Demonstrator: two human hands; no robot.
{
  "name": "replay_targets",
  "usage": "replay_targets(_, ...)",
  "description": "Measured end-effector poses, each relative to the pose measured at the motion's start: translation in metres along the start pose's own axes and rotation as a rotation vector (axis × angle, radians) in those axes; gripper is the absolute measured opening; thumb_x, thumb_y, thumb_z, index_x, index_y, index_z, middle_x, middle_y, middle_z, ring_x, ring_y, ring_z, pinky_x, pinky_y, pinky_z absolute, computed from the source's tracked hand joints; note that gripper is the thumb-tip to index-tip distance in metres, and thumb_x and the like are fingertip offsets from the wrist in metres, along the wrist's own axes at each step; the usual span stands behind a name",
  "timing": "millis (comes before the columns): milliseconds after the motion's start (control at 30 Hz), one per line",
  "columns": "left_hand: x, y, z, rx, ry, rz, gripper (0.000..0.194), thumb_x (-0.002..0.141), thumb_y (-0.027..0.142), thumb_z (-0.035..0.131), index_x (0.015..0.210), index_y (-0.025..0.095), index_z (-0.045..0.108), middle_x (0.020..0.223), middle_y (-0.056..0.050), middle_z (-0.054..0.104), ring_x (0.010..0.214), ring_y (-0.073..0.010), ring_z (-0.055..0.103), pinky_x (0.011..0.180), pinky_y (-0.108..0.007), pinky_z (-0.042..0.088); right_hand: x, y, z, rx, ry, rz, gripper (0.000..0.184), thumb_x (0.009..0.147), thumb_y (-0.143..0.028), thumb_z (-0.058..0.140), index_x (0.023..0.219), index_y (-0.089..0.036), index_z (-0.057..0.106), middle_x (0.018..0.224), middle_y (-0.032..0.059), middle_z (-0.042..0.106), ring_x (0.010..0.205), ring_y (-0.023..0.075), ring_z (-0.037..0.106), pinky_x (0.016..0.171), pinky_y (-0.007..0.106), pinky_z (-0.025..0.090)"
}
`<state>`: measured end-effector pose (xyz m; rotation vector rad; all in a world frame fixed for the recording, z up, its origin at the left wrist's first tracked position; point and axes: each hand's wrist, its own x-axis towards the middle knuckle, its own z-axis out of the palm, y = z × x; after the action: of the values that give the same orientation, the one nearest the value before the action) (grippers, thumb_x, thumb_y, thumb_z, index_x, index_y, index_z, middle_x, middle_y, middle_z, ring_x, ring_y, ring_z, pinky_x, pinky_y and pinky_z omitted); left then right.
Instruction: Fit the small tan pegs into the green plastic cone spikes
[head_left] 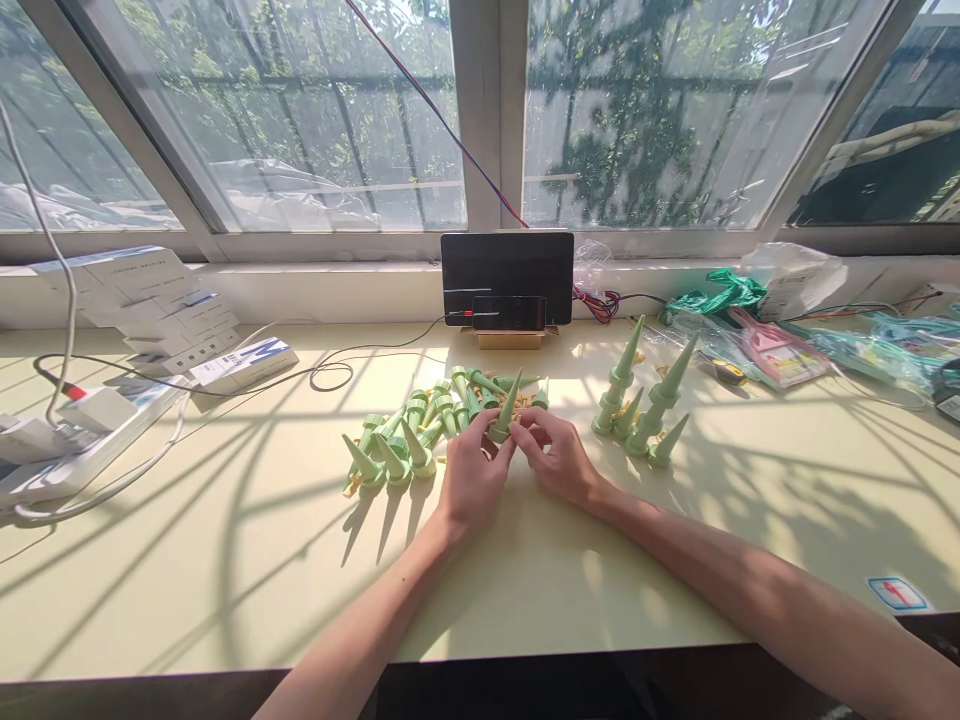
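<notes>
Pale green and smooth, probably plastic, a tapered spike (510, 405) stands between the two hands in the head view, over the middle of the table (540, 590). The left hand (478, 462) has it by the wide collar at its base, thumb and forefinger closed around it. The right hand (553, 450) is curled with its fingertips up against the same collar from the other side (whether they pinch some small part there, I cannot tell). The relation that matters is this: the spike's long axis runs upward, point on top and leaning a little to the right, so the collar lies low, right between both sets of fingertips, and neither hand is clearly nearer.

Just beyond the hands lies a heap of similar green pieces (457, 400), mixed with yellowish bits. Three cones (394, 466) stand in a row to the left of the left hand, points up. Beyond the right hand, well apart from the heap, a cluster of upright spikes (649, 410) stands, two taller than the rest.
</notes>
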<state>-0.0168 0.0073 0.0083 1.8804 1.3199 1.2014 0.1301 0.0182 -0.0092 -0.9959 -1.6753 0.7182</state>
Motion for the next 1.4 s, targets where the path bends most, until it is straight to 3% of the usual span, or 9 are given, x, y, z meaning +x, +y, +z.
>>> replay_targets(300, -0.0007, -0.0035, 0.0024, 0.063, 0.026, 0.083, 0.022, 0.087, 0.029, 0.064, 0.108, 0.021, 0.066, 0.086, 0.001, 0.069, 0.053, -0.0083, 0.054, 0.056, -0.022, 0.046, 0.0007, 0.0016, -0.0010, -0.044, 0.040, 0.043, 0.035, 0.099, -0.043, 0.043, 0.072, -0.021, 0.047, 0.052, -0.0046, 0.045, 0.048, 0.0118, 0.043, 0.051, 0.025, 0.033)
replay_targets(867, -0.0012, -0.0064, 0.0030, 0.092, 0.034, 0.086, 0.022, 0.085, 0.021, 0.064, 0.107, 0.021, 0.067, 0.061, 0.005, 0.060, 0.047, -0.0079, 0.047, 0.053, -0.020, 0.041, 0.0011, 0.0027, -0.0026, 0.015, -0.003, 0.049, 0.034, 0.098, -0.042, 0.044, 0.072, -0.021, 0.049, 0.051, -0.0034, 0.047, 0.048, 0.0126, 0.044, 0.050, 0.027, 0.033)
replay_targets(1400, -0.0018, -0.0040, 0.0025, 0.096, 0.010, 0.060, 0.022, 0.087, 0.025, 0.063, 0.108, 0.020, 0.066, 0.067, 0.003, 0.063, 0.049, -0.0086, 0.046, 0.053, -0.022, 0.040, 0.0019, 0.0030, -0.0038, 0.087, -0.021, 0.094, 0.035, 0.098, -0.044, 0.046, 0.074, -0.020, 0.053, 0.050, -0.0043, 0.046, 0.046, 0.0125, 0.046, 0.050, 0.027, 0.038)
